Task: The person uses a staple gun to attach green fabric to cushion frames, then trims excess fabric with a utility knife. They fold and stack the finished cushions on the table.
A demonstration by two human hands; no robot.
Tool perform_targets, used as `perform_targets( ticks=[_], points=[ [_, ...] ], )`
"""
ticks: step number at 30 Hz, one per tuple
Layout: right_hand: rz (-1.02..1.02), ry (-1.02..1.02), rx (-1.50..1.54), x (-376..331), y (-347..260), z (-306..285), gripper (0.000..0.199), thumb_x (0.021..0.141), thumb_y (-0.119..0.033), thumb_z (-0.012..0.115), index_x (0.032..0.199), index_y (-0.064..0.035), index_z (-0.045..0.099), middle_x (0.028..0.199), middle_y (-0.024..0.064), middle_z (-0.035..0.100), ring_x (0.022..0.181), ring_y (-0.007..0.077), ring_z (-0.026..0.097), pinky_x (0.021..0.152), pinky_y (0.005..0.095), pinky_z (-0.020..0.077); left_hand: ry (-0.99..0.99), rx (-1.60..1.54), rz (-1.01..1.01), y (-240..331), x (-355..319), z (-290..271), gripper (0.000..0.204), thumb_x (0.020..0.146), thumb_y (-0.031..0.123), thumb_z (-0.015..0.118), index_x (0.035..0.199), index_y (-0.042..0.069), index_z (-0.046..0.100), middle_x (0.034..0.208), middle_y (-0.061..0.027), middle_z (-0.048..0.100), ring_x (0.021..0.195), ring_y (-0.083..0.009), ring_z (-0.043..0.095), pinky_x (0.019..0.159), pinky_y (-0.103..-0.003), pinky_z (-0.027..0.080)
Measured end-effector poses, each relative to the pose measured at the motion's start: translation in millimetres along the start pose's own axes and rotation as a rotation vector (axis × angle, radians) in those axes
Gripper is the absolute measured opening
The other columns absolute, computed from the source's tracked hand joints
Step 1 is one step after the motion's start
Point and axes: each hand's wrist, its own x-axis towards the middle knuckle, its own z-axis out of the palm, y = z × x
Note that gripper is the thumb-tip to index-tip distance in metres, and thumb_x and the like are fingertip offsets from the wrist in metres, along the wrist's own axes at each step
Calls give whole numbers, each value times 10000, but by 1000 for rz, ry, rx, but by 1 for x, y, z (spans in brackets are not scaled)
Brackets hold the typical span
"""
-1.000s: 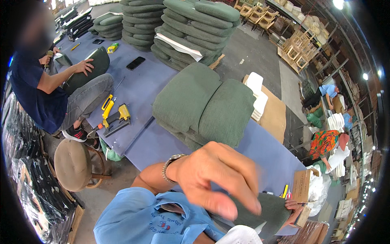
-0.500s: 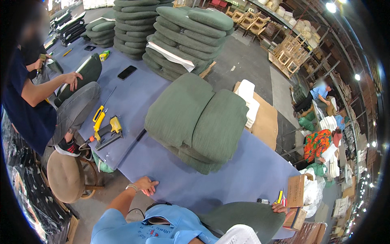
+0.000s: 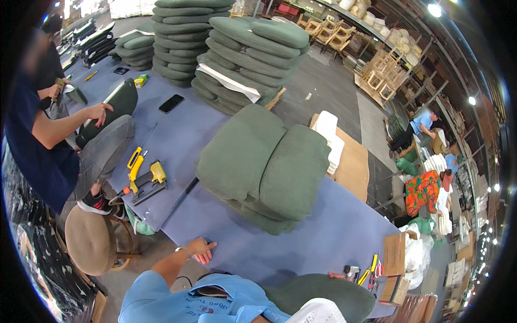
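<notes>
My left hand (image 3: 202, 250) is at the near edge of the blue-covered table, fingers loosely bent and apart, holding nothing. A dark green padded cushion (image 3: 328, 296) lies close against my body at the lower right. My right hand (image 3: 337, 275) grips the cushion's far edge; only a little of it shows, the rest hidden behind the cushion. Ahead of both hands sits a pile of green upholstered cushions (image 3: 237, 148), arranged in two side-by-side columns. Beside the right hand lie a small metallic object (image 3: 351, 271), a yellow cutter (image 3: 368, 271) and red-handled scissors (image 3: 379, 268).
A yellow staple gun (image 3: 156, 175), a yellow-handled screwdriver (image 3: 137, 157) and a phone (image 3: 171, 103) lie on the table (image 3: 226, 237). Tall cushion stacks (image 3: 253, 54) stand behind. A co-worker (image 3: 48, 134) handles a cushion at left, near a round stool (image 3: 90, 241). Cardboard boxes (image 3: 394, 253) edge the right.
My right hand has shifted left along the cushion's edge, away from its right corner, and shows less. My left hand has moved slightly right. The view has shifted a little.
</notes>
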Motion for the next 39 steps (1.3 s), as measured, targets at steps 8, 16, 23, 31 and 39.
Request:
perform_targets(
  ticks=[8, 16, 23, 31, 39],
  points=[
    [44, 4, -9, -20, 10, 30, 565, 1110, -478, 269, 1064, -44, 628, 998, 156, 649, 988, 298, 642, 968, 484, 533, 20, 28, 42, -2, 10, 1, 775, 998, 697, 487, 910, -17, 775, 893, -174, 791, 726, -267, 782, 676, -407, 642],
    [121, 11, -28, -54, 23, 46, 550, 1103, -480, 284, 1094, -49, 625, 1018, 152, 649, 1001, 297, 642, 967, 477, 535, 44, 31, 36, -8, 14, 4, 789, 996, 707, 471, 933, -16, 783, 917, -181, 792, 761, -284, 779, 693, -424, 629],
    [188, 27, -79, -84, 27, 36, 539, 1098, -482, 297, 1119, -52, 623, 1035, 149, 648, 1012, 297, 642, 966, 471, 537, 46, 13, 28, -4, 10, 5, 776, 1002, 695, 475, 920, -10, 790, 943, -172, 797, 819, -297, 784, 722, -430, 628],
    [222, 12, -73, -99, 33, 22, 530, 1091, -484, 313, 1149, -57, 621, 1054, 146, 648, 1024, 296, 642, 965, 464, 539, 88, 58, 52, 2, 2, 5, 752, 1006, 675, 473, 895, 6, 798, 917, -166, 796, 802, -283, 784, 725, -426, 628],
    [252, -19, -60, -107, 43, 4, 523, 1084, -486, 328, 1178, -61, 618, 1073, 142, 648, 1036, 295, 642, 964, 457, 540, 387, -127, 145, -5, -9, 34, 679, 1041, 595, 482, 883, 9, 787, 862, -156, 791, 692, -233, 774, 622, -352, 621]
  ],
)
